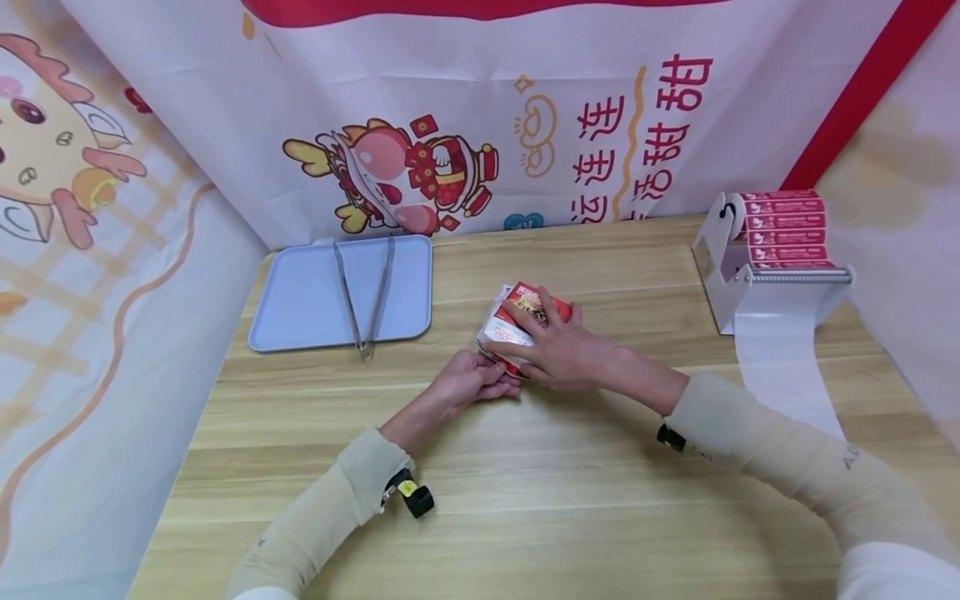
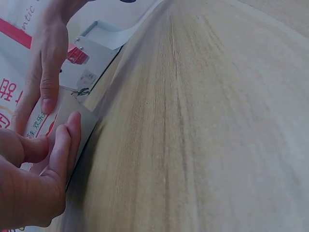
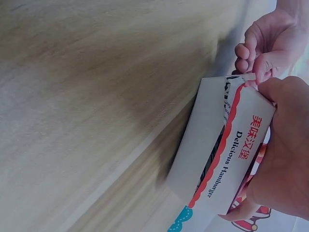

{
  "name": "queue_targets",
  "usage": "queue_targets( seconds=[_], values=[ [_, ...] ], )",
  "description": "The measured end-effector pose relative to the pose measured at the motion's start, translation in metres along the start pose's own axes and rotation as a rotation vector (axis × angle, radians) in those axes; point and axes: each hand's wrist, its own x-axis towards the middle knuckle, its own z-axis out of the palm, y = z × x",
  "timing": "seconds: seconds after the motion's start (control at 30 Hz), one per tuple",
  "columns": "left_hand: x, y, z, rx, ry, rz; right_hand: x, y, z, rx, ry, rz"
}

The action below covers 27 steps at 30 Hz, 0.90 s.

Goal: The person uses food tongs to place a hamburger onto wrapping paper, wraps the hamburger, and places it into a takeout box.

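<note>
A red and white cardboard hamburger box (image 1: 512,330) sits on the wooden table, printed "Delicious Hamburger" on its side. My right hand (image 1: 566,350) grips it from above, fingers spread over the lid. At the near left corner my left hand (image 1: 472,382) pinches the edge between thumb and fingers. In the right wrist view, the left hand (image 3: 273,46) holds a small tab at the box corner, and the right thumb lies close by. A dark gap shows under the red scalloped lid edge of the box (image 3: 241,145). The contents are hidden.
A light blue tray (image 1: 300,292) stands at the back left, with metal tongs (image 1: 349,292) lying across it. At the back right is a label dispenser (image 1: 720,267) holding a roll of red labels (image 1: 786,225); its white backing strip (image 1: 787,367) trails over the table. Printed cloth hangs behind.
</note>
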Motion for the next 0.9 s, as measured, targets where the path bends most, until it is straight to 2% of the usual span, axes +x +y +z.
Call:
queue_targets(
  seconds=[0.13, 0.37, 0.6, 0.77, 0.9],
  values=[
    [0.0, 0.0, 0.001, -0.01, 0.01, -0.006, 0.0, -0.001, -0.001, 0.025, -0.007, -0.005],
    [0.001, -0.001, 0.004, -0.034, 0.016, 0.03, -0.002, -0.003, 0.0, 0.022, 0.007, 0.001],
    [0.001, -0.001, 0.003, -0.069, 0.014, 0.021, -0.001, -0.004, 0.0, 0.026, -0.001, 0.009],
    [-0.001, 0.001, 0.006, -0.115, 0.023, 0.0, -0.002, 0.0, 0.0, 0.086, 0.0, -0.014],
    [-0.003, 0.002, 0.009, -0.155, 0.044, 0.003, -0.005, 0.007, 0.001, 0.158, 0.036, -0.017]
  ],
)
